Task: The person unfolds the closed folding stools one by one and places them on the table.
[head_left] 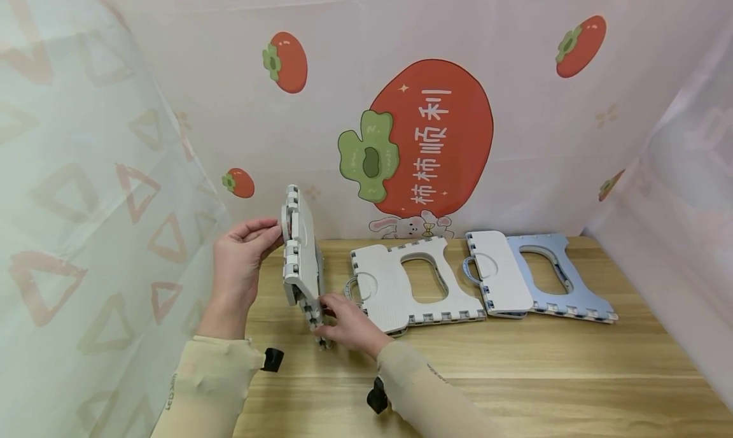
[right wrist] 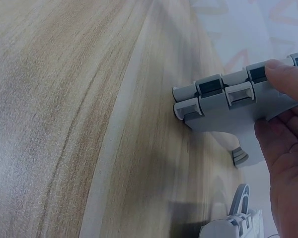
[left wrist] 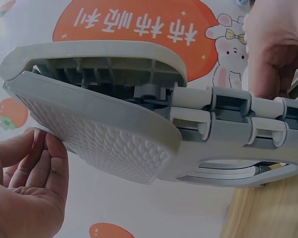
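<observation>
A grey-white plastic folding stool [head_left: 303, 253] is held upright on edge above the left part of the table, mostly folded flat, with a gap between its two seat halves [left wrist: 114, 109]. My left hand [head_left: 240, 266] pinches the seat's edge on its left side; the exact spot under the fingertips is partly hidden. Lower down, my right hand [head_left: 350, 323] grips the hinged leg edge, thumb on one face and fingers on the other, as the right wrist view shows. Just right of it lies a white folded stool [head_left: 378, 298] with a small loop handle.
Farther right on the wooden table [head_left: 515, 374] lies a blue and white folded stool [head_left: 504, 272]. A cloth backdrop printed with persimmons [head_left: 458, 126] stands behind the table. White cloth walls [head_left: 86, 202] close in the left and right sides.
</observation>
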{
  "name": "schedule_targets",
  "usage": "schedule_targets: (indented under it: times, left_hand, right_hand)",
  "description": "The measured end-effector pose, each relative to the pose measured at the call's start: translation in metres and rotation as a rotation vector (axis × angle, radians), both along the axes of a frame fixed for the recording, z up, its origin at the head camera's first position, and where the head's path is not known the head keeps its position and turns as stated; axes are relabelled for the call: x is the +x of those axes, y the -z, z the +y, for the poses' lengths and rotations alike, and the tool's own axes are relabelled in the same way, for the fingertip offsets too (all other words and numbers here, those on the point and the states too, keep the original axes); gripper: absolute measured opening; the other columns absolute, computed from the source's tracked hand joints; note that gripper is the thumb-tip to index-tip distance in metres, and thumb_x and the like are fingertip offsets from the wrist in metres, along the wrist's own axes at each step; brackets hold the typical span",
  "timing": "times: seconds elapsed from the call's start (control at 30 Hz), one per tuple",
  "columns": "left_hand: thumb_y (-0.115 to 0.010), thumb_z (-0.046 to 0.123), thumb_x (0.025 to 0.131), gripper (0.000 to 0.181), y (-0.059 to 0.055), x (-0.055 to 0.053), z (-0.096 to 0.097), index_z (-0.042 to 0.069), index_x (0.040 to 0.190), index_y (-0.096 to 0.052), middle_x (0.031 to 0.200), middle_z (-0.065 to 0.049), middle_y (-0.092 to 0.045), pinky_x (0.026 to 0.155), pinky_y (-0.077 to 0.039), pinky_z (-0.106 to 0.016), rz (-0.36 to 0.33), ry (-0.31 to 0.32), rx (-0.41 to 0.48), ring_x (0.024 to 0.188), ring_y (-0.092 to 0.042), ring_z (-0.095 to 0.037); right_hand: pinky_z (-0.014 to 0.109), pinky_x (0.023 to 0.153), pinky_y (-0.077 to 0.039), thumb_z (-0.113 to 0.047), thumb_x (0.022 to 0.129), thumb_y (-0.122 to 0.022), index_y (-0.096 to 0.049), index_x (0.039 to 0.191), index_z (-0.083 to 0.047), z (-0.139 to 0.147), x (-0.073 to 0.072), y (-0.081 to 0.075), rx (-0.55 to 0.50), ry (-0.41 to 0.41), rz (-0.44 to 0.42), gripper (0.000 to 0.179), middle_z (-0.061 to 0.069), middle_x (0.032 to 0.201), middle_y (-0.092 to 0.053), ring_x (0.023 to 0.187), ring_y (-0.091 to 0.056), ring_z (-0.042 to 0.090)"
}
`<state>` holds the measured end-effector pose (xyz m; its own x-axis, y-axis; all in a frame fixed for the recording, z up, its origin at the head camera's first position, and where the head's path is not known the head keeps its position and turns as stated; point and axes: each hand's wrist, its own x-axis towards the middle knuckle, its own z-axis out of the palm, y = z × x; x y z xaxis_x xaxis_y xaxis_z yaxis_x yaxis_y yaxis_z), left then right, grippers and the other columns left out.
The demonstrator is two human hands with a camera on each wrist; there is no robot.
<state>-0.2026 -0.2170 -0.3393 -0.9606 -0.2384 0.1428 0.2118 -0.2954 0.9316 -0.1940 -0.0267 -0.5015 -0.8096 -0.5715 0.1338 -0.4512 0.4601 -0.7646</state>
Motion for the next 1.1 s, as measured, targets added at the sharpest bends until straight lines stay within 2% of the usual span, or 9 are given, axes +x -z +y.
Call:
schedule_targets:
  times: [0.2, 0.37, 0.53, 0.8, 0.93, 1.1]
  left_hand:
    - [-0.073, 0.007, 0.095, 0.021, 0.006, 0.006, -0.005, -0.007, 0.110, -0.070, 0.101, -0.018, -0.078, 0.086, -0.062, -0.038, 0.032, 0.003, 0.029, 0.090, -0.077, -0.026]
    - [-0.072, 0.012, 0.096, 0.025, 0.016, 0.010, -0.011, -0.007, 0.112, -0.068, 0.097, -0.018, -0.078, 0.083, -0.062, -0.038, 0.014, -0.029, -0.001, 0.086, -0.078, -0.027]
    - [-0.071, 0.015, 0.098, 0.023, 0.034, 0.014, -0.018, -0.006, 0.108, -0.071, 0.086, -0.014, -0.078, 0.076, -0.064, -0.036, -0.035, -0.074, -0.115, 0.076, -0.077, -0.024]
    - [-0.071, 0.019, 0.098, 0.024, 0.061, 0.021, -0.023, -0.004, 0.102, -0.072, 0.073, -0.009, -0.074, 0.061, -0.062, -0.030, -0.111, -0.090, -0.295, 0.062, -0.072, -0.019]
    - [-0.070, 0.021, 0.099, 0.025, 0.073, 0.026, -0.024, -0.004, 0.105, -0.071, 0.075, -0.008, -0.074, 0.062, -0.061, -0.029, -0.142, -0.069, -0.382, 0.063, -0.071, -0.018]
    - [-0.066, 0.016, 0.101, 0.026, 0.089, 0.033, -0.023, -0.007, 0.113, -0.070, 0.089, -0.015, -0.076, 0.069, -0.062, -0.029, -0.146, -0.017, -0.505, 0.073, -0.073, -0.018]
  right_hand:
    - [0.025, 0.101, -0.052, -0.023, 0.090, -0.081, -0.060, 0.133, -0.010, 0.002, 0.000, -0.001, 0.000, 0.004, -0.009, 0.049, -0.001, 0.126, -0.061, 0.122, -0.061, 0.017]
    - [0.024, 0.101, -0.052, -0.021, 0.091, -0.081, -0.060, 0.133, -0.009, 0.002, 0.001, -0.002, -0.012, -0.001, -0.013, 0.049, 0.000, 0.125, -0.061, 0.123, -0.061, 0.018]
    - [0.024, 0.101, -0.052, -0.021, 0.091, -0.080, -0.060, 0.133, -0.009, 0.002, 0.000, -0.001, -0.020, -0.005, -0.022, 0.049, 0.000, 0.125, -0.061, 0.123, -0.061, 0.018]
    - [0.027, 0.102, -0.052, -0.023, 0.091, -0.080, -0.060, 0.133, -0.011, 0.003, 0.000, -0.002, 0.002, 0.006, -0.017, 0.048, -0.001, 0.126, -0.061, 0.123, -0.061, 0.017]
    - [0.029, 0.103, -0.052, -0.022, 0.091, -0.080, -0.060, 0.133, -0.011, 0.003, 0.000, -0.003, -0.011, 0.009, -0.039, 0.049, -0.001, 0.126, -0.061, 0.124, -0.061, 0.018]
    - [0.030, 0.103, -0.053, -0.021, 0.091, -0.081, -0.060, 0.134, -0.011, 0.003, 0.001, -0.003, -0.027, 0.005, -0.048, 0.049, 0.000, 0.127, -0.060, 0.124, -0.061, 0.018]
